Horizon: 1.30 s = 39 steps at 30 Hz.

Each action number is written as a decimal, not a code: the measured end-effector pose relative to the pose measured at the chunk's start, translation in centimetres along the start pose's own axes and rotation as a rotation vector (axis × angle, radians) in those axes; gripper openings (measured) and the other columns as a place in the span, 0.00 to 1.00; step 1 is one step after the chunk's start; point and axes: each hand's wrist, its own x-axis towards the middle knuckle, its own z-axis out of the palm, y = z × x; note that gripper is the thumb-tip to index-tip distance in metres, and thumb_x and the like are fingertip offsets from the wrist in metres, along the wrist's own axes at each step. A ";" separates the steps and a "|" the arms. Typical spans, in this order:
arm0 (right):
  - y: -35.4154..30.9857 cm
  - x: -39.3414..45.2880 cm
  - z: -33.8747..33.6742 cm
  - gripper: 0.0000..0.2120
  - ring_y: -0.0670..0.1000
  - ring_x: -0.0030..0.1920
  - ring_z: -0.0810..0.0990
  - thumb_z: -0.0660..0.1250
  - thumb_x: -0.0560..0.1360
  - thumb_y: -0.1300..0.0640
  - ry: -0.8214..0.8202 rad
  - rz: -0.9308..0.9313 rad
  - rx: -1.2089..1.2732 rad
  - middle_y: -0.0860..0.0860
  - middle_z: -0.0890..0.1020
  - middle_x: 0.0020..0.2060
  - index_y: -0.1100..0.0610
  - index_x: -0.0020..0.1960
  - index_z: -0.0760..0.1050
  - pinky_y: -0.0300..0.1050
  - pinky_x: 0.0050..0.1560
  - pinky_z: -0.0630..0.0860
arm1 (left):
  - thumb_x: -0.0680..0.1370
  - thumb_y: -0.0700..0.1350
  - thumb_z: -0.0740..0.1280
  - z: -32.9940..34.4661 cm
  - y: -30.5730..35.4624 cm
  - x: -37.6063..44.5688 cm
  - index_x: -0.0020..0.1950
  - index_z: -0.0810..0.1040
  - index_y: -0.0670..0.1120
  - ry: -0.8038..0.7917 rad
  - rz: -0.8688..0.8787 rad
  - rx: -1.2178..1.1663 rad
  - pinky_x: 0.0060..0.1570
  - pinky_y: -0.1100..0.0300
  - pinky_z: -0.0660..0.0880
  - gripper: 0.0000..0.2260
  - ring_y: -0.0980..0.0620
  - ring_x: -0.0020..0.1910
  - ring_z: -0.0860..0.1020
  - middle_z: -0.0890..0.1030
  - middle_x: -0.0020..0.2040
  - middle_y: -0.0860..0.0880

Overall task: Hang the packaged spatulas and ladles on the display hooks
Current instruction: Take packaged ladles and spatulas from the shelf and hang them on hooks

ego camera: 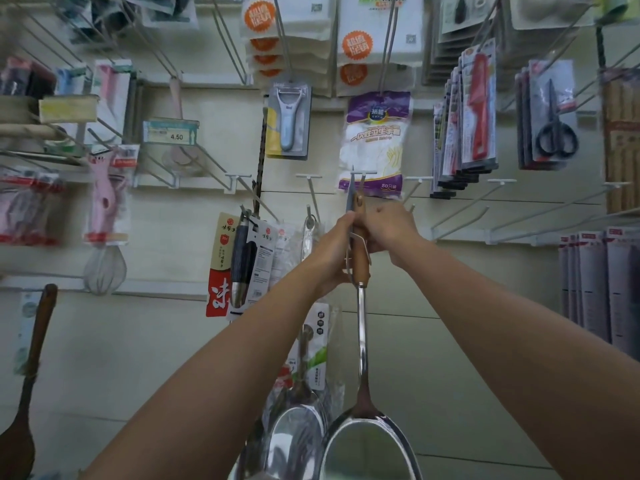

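Ladle with wooden handle and shiny steel bowl, held upright at centre, bowl lowest and nearest, handle top raised to the twin-prong display hook. Left hand curled round the wooden handle from the left; right hand clasped on it from the right, fingers wrapped behind. Both forearms stretched up from the lower corners. Second steel ladle in clear wrap just left of the first bowl, touching or nearly so; cannot tell which. Dark wooden spoon at the far left edge, well apart. Behind the hands, carded utensils crowded on hooks to the left; bare hooks and open wall to the right. Higher up: one bag of disposable gloves directly above the target hook, one peeler on a card, one pair of scissors at the front of its stack, a row of red knives, one whisk, one price tag reading 4.50.
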 end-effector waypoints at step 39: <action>15.6 -6.3 -3.2 0.13 0.53 0.47 0.79 0.68 0.75 0.60 -0.197 0.278 0.047 0.57 0.78 0.50 0.63 0.57 0.74 0.50 0.49 0.80 | 0.77 0.39 0.61 6.4 -10.9 -4.5 0.45 0.80 0.41 0.261 0.062 0.444 0.31 0.65 0.74 0.08 0.52 0.32 0.77 0.79 0.35 0.48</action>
